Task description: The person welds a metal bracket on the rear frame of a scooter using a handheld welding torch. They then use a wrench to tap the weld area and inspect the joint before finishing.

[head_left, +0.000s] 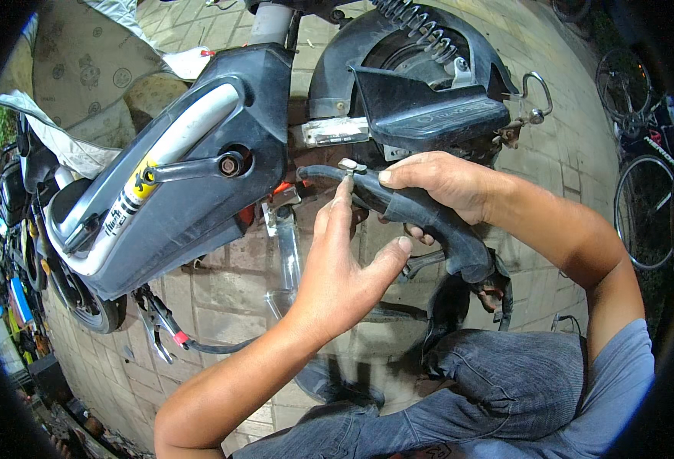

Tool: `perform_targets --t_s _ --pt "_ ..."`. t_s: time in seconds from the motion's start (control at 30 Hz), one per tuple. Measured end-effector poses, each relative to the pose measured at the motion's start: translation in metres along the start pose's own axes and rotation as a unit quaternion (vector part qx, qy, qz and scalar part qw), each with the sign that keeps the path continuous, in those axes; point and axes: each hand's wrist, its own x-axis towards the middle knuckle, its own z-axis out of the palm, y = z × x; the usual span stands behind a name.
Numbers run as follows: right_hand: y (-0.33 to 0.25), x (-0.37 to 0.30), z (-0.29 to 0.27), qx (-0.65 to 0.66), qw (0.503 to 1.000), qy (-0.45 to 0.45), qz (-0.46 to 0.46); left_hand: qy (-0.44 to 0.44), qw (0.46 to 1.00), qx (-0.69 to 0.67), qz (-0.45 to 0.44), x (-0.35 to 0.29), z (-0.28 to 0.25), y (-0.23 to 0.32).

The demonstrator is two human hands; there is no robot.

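My right hand (452, 183) grips a curved black part (429, 218), its thumb on top and other fingers curled underneath. The part looks like a rubber or plastic duct, with a narrow end at left and a wide lower end near my knee. My left hand (345, 268) is spread, thumb apart, the forefinger stretched up to a small pale fitting (347, 164) on the part's upper side. Its other fingers are partly hidden. Just beyond lies a scooter's dark body panel (207, 176) with a crank arm (188, 169) over a white tube.
A rear wheel under a black fender (333, 80), a coil spring (417, 30) and a black footboard-like cover (429, 118) are ahead. A cable with a red band (180, 337) lies on the paving at left. Bicycles (647, 206) stand at right; a patterned cloth (84, 69) hangs far left.
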Motion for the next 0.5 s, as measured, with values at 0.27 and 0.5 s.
perform_targets --t_s 0.27,0.5 --pt "0.001 0.000 0.005 0.016 1.000 0.021 -0.008 -0.016 0.993 -0.117 -0.014 0.000 0.002 0.002" --pt "0.000 0.003 0.001 -0.020 1.000 0.014 0.000 -0.011 0.995 -0.088 -0.034 0.002 0.002 -0.001"
